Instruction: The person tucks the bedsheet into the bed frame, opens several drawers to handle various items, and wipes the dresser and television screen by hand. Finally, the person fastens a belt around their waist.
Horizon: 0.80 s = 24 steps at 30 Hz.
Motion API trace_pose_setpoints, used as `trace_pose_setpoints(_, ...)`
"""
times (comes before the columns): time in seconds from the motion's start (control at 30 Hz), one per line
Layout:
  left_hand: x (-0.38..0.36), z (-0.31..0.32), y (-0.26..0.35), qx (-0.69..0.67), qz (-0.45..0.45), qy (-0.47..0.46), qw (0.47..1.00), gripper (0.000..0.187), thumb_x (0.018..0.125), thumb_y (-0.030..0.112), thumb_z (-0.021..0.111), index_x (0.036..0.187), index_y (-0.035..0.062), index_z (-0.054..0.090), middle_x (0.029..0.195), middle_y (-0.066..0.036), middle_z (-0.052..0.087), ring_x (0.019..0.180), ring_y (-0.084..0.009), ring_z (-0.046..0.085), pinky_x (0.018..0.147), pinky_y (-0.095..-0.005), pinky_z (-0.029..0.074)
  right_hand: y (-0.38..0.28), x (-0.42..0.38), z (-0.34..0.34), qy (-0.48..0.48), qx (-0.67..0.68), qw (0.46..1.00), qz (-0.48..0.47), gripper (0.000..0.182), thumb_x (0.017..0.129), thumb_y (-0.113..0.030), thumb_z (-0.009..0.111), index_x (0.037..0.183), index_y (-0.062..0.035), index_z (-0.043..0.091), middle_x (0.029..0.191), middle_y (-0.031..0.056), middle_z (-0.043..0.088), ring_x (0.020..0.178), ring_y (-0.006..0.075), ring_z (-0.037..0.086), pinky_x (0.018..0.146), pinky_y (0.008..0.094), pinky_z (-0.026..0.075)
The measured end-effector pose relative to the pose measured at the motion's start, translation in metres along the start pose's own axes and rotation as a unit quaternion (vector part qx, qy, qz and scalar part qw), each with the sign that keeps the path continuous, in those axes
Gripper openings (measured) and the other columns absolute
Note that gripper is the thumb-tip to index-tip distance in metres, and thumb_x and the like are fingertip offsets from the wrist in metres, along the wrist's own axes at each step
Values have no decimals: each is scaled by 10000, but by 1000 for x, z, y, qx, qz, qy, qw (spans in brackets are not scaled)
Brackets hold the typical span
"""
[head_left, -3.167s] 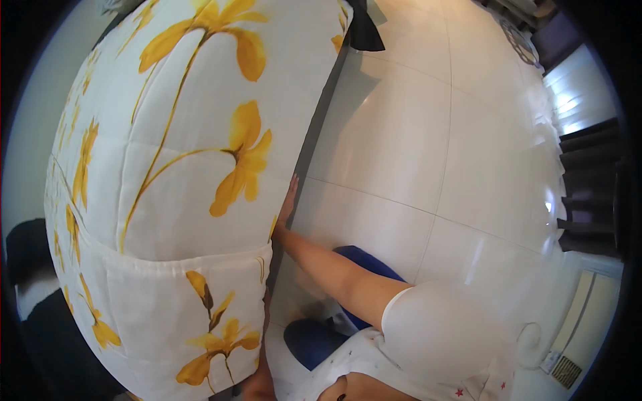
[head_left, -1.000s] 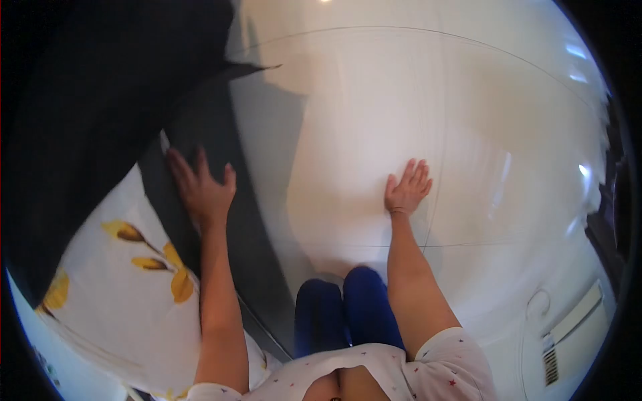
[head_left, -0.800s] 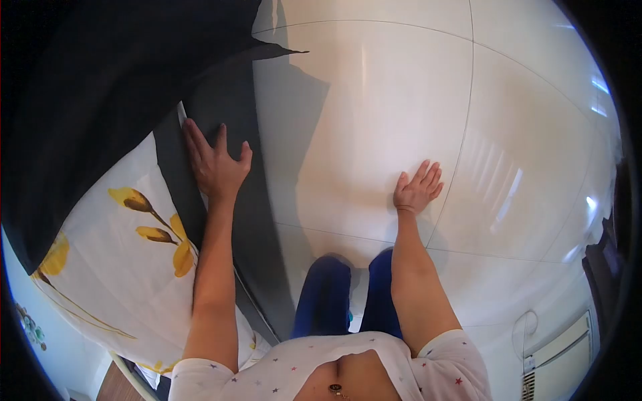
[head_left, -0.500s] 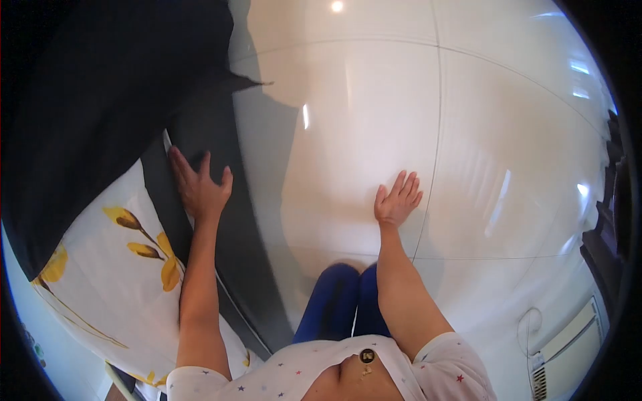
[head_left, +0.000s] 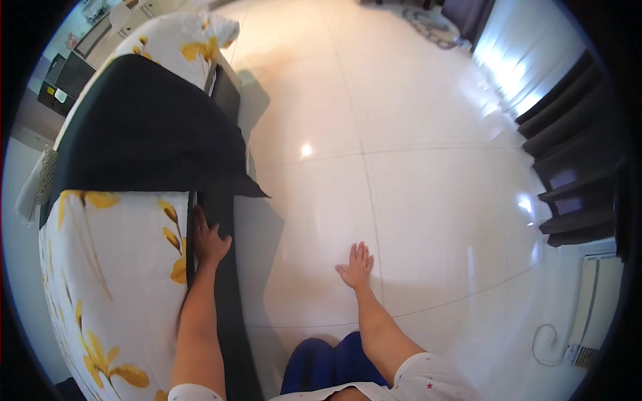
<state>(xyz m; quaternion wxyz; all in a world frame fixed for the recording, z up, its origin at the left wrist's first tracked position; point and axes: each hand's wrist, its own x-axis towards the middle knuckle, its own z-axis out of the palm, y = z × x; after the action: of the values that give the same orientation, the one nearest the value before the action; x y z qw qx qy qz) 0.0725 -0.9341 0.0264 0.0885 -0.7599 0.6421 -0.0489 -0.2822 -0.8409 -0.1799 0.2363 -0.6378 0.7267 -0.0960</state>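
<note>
My left hand (head_left: 212,242) is by the side of a bed, its fingers at the narrow gap between the mattress and the dark grey bed frame (head_left: 233,314); thumb and fingers are apart, and the fingertips lie in shadow. Over the mattress is a white sheet (head_left: 130,250) with yellow flowers. A black cloth (head_left: 150,134) lies across the bed just beyond that hand, one pointed corner hanging past the frame. To the right, my right hand (head_left: 356,266) is held out over the glossy tile floor (head_left: 314,220), holding nothing, with fingers spread.
Dark curtains (head_left: 568,154) hang along the right side, below a bright window. A white slatted unit (head_left: 592,301) with a looped cord stands at the lower right. Far ahead lies a patterned rug (head_left: 431,25). Black boxes (head_left: 63,83) stand beyond the bed at upper left.
The view has tilted up, bringing more of the bed, room and curtains into sight. My left hand stays at the bed's edge; my right hand remains spread over the floor.
</note>
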Motion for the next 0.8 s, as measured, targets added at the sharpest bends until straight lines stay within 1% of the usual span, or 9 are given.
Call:
trace_pose_setpoints(0.07,-7,19,4,-8,0,-12,1000,531,695,370,658,1137,80,613,1468,-218,156,1373,-338,131,1104,-405,185,15,2,-31,-132,-1,991,-32,721,823,-466,518,1352,-6,350,1460,209,210,1365,320,175,1092,474,160)
trace_pose_setpoints(0.13,-15,57,17,-25,-3,-14,1000,596,702,399,652,1198,79,569,1466,-220,170,1375,-335,127,1109,-438,158,27,3,-48,-217,136,962,88,642,848,-445,499,1285,20,432,1360,238,381,1277,332,361,1049,395,286)
trace_pose_setpoints(0.2,-61,63,75,25,32,-87,995,679,724,450,627,1274,75,492,1457,-228,197,1377,-327,123,1107,-500,97,28,-22,-82,-158,199,963,91,599,861,-422,494,1247,36,463,1278,228,470,1148,325,485,981,355,362)
trace_pose_setpoints(0.23,-93,119,93,-112,96,-38,988,697,741,484,606,1296,84,471,1457,-234,190,1374,-353,106,1092,-550,54,30,-38,-93,-128,230,960,90,579,867,-410,492,1228,43,479,1237,224,514,1083,321,547,947,336,401)
trace_pose_setpoints(0.3,-162,135,167,-167,179,-141,959,693,748,452,623,1338,144,430,1459,-252,153,1360,-420,71,1073,-587,58,62,-66,-71,-74,293,951,62,552,865,-359,514,1251,32,458,1166,180,561,918,269,609,797,342,480)
trace_pose_setpoints(0.37,-214,72,210,-199,330,-242,891,654,759,385,645,1323,126,441,1436,-299,158,1351,-425,133,1070,-568,156,87,-105,-67,-115,358,917,132,543,861,-321,534,1278,12,433,1079,141,579,814,214,607,657,322,498)
trace_pose_setpoints(0.43,-241,63,224,-272,455,-197,825,625,769,352,646,1305,94,454,1412,-323,189,1332,-434,189,1080,-488,217,86,-151,-103,-147,385,878,245,555,854,-313,550,1294,-2,413,1021,119,576,785,207,601,589,306,490)
trace_pose_setpoints(0.6,-219,-10,183,-304,422,-102,848,540,808,312,607,1255,34,484,1377,-352,230,1300,-451,241,1074,-442,252,108,-211,-132,-127,440,840,292,450,868,-318,528,1204,-25,474,999,112,567,800,215,605,618,310,501)
trace_pose_setpoints(0.8,-186,-139,92,-263,359,-86,891,531,849,326,551,1276,28,446,1319,-285,381,1169,-396,448,986,-418,372,67,-218,-168,-89,518,831,180,428,889,-325,502,1191,-22,477,1048,118,563,862,217,598,693,313,503)
